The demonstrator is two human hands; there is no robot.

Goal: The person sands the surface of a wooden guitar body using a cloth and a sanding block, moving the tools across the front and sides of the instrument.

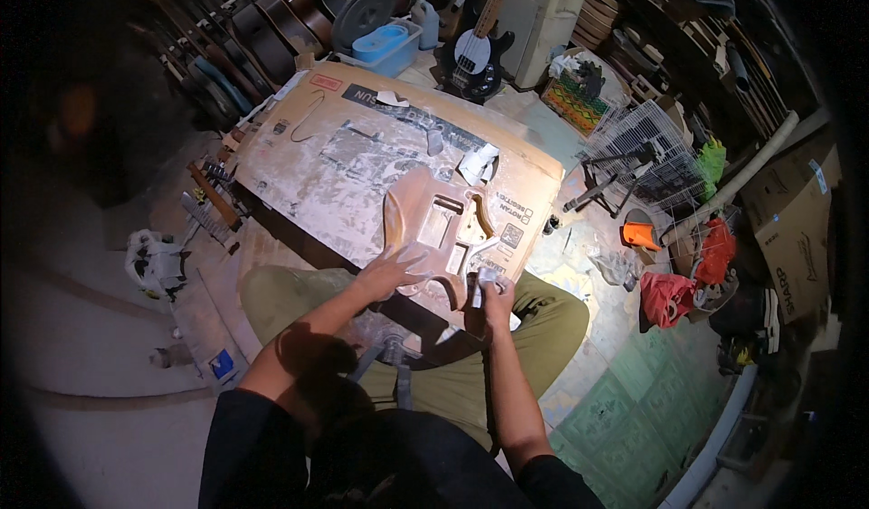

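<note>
A bare wooden electric guitar body (409, 209) with routed cavities lies on a dusty cardboard sheet (308, 161) in front of me. Its near end reaches to my lap. My left hand (391, 272) rests flat on the body's left near side, fingers spread. At the right near edge, beside the cutaway, my right hand (498, 304) is closed round a folded, pale piece of sandpaper (490, 277). The sandpaper is against or very close to the body's edge; exact contact cannot be made out.
A crumpled white sheet (478, 162) and a small grey block (435, 142) lie beyond the body. Several guitars (290, 16) stand at the back left, near a blue tub (385, 47). A black bass (471, 57), wire cage (638, 142) and orange object (640, 232) sit farther right.
</note>
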